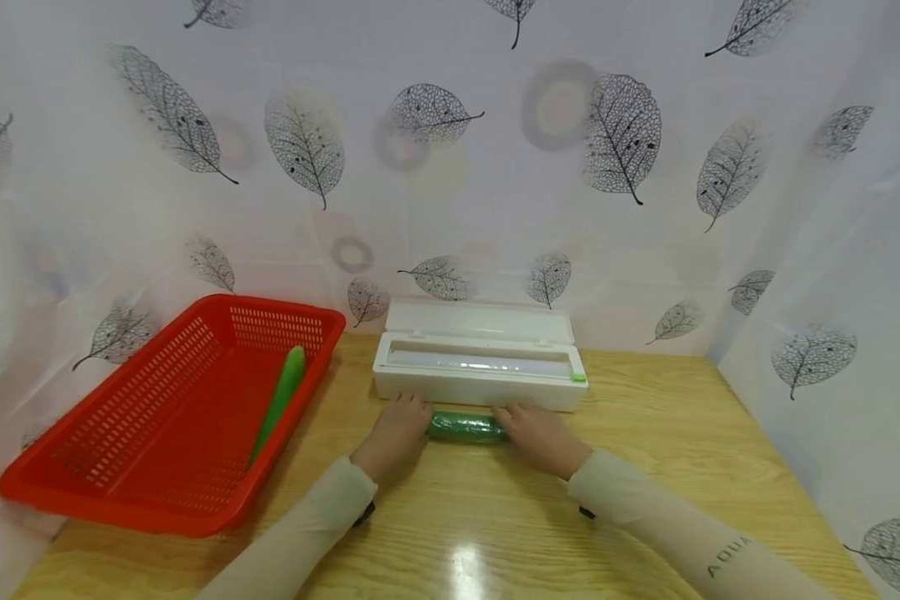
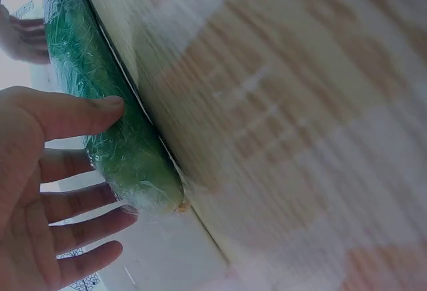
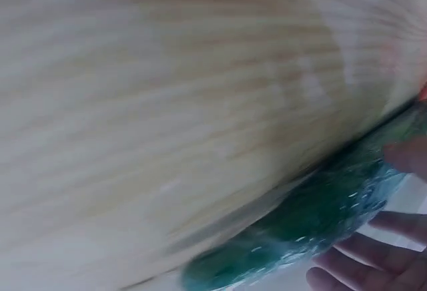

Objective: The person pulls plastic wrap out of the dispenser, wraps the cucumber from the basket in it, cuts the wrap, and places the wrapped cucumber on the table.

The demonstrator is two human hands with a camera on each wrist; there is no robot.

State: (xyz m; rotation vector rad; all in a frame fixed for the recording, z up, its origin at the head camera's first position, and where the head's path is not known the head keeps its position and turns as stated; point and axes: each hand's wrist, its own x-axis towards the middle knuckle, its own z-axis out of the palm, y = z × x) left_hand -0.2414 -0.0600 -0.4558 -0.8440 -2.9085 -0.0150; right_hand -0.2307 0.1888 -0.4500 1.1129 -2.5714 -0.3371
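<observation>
A green cucumber wrapped in clear cling film lies crosswise on the table, just in front of a white cling film box. At its left end my left hand holds it; the left wrist view shows the thumb on the near side and the fingers spread along the far side. My right hand grips the right end, its thumb also against the film and its fingers behind. The film looks wrinkled at the cucumber's end. The box lid stands raised, with a film roll inside.
A red plastic basket stands on the left of the wooden table, with another long green cucumber leaning against its inner right side. A leaf-patterned curtain hangs behind the table and along the sides.
</observation>
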